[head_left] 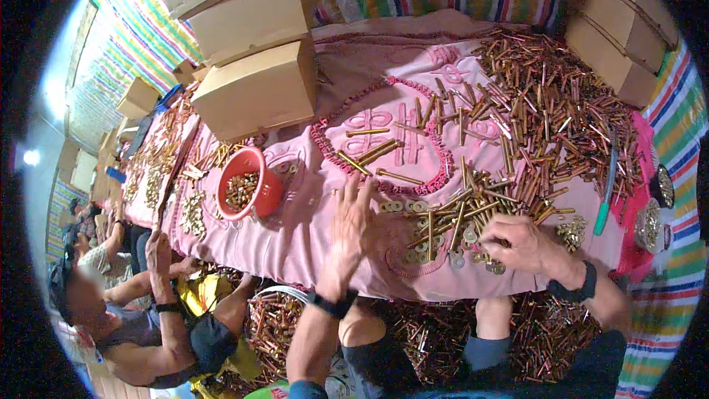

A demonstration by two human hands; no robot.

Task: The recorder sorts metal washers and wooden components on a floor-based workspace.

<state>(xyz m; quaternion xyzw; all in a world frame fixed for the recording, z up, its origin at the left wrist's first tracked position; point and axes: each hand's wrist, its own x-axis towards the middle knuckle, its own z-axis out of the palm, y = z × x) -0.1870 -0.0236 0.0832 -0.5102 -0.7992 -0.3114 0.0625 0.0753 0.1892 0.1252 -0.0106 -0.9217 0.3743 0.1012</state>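
My left hand (350,225) lies over the pink cloth (295,159), fingers stretched forward and apart. Just beyond its fingertips lie a few loose brass-coloured bolts (380,155). Beside it a row of flat washers (402,207) runs to the right. My right hand (521,244) is closed, fingers curled down over scattered washers (458,260); whatever it pinches is hidden. Between my hands sits a loose heap of long brass-coloured bolts (473,203). Right of my right hand is a small pile of nuts (572,233).
A big bolt pile (546,111) covers the far right. A red bucket (264,185) of small metal parts stands left, before stacked cardboard boxes (255,92). A green-tipped stick (604,203) lies right. A co-worker (140,325) sits at left; more bolts (428,325) lie below the table edge.
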